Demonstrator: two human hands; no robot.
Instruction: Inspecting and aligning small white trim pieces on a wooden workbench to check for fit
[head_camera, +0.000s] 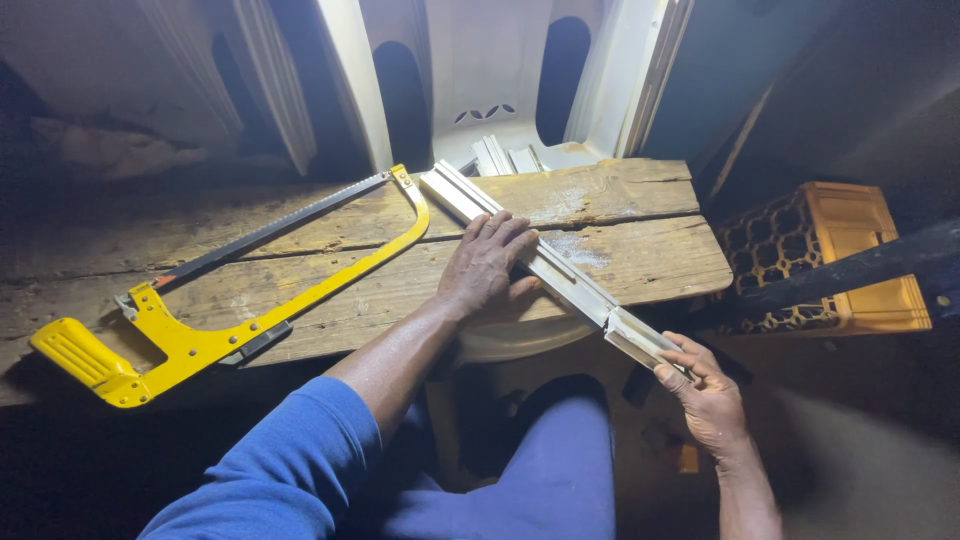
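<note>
A hacksaw (230, 290) lies on the plank (620, 260), left of the metal strip (540, 262) crossing it.

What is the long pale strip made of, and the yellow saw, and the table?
The long pale strip looks like metal, maybe aluminium: thin folded channel with a dull shine. The yellow saw seems painted metal with a dark steel blade; its handle may be plastic. The table is rough bare wood: grain, cracks and worn planks.
</note>
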